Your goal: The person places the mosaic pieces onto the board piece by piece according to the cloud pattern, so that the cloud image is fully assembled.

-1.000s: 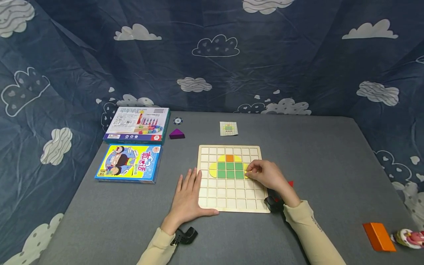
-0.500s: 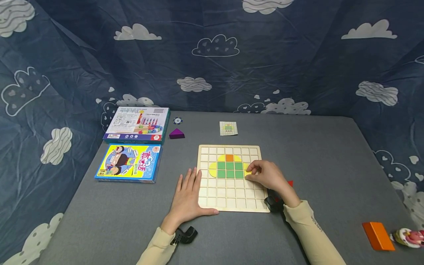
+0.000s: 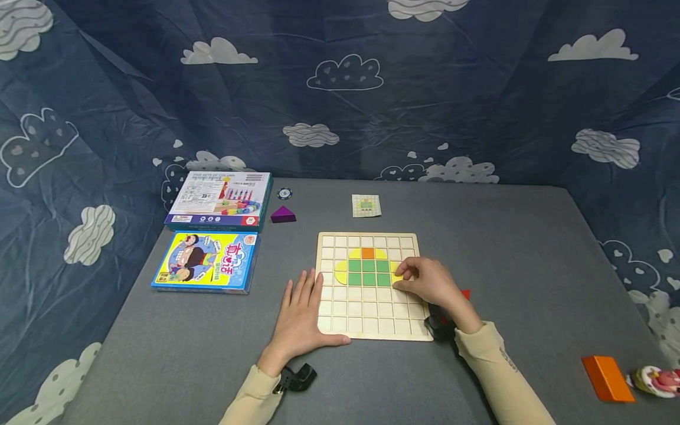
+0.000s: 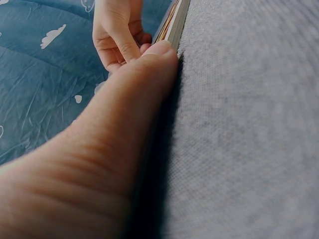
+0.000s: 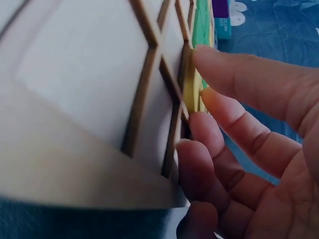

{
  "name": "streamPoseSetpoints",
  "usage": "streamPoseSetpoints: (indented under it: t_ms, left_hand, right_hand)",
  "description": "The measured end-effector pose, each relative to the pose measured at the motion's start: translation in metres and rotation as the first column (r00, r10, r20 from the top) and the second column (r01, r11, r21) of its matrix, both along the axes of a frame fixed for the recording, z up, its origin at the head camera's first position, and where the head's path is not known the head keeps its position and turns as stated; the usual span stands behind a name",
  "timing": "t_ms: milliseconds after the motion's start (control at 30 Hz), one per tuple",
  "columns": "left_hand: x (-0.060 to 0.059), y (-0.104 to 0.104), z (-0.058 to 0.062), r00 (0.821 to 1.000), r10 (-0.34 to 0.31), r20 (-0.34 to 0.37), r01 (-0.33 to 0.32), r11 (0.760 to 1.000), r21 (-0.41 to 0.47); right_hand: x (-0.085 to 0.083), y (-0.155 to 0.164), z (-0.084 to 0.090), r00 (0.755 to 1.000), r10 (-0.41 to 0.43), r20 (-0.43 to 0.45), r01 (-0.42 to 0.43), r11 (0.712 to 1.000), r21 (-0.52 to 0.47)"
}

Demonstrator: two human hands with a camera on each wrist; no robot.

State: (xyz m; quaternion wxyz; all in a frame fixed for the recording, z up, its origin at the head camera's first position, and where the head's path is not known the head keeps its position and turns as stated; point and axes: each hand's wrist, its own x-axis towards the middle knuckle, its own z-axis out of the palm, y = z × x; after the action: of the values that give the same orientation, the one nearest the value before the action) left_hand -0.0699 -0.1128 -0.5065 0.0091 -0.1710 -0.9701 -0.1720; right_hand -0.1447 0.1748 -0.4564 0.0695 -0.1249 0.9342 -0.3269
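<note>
A wooden grid board [image 3: 372, 310] lies flat on the grey table, with green square tiles [image 3: 369, 273], an orange tile [image 3: 368, 253] and yellow curved tiles [image 3: 341, 273] set in its cells. My right hand [image 3: 427, 280] is over the board's right side, thumb and forefinger pinching a yellow tile [image 5: 189, 92] at the right end of the green rows. Fingers partly cover that tile. My left hand [image 3: 298, 313] has its fingers straight along the board's left edge; its thumb [image 4: 149, 64] reaches along the near edge.
A small pattern card [image 3: 366, 206] lies beyond the board. Two boxes [image 3: 204, 262], a purple triangular block [image 3: 284, 215] and a round chip [image 3: 284, 193] are at left. An orange block [image 3: 608, 379] and a figurine [image 3: 656, 381] sit at right. A red piece [image 3: 466, 294] is partly hidden behind my right wrist.
Right thumb and fingertips have shifted very slightly at the yellow tile. The left hand and the board stay put.
</note>
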Motion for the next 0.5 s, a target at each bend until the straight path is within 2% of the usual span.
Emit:
streamPoseSetpoints:
  t_ms: [233,500]
  left_hand:
    - [0.0,0.0,-0.001,1.0,0.0,0.016,0.0,1.0,0.003]
    - [0.0,0.0,0.001,1.0,0.001,0.011,-0.001,1.0,0.008]
  right_hand:
    - [0.006,0.009,0.009,1.0,0.004,-0.007,-0.004,0.999,-0.052]
    - [0.019,0.029,0.022,0.989,-0.1,-0.111,0.092,0.993,-0.075]
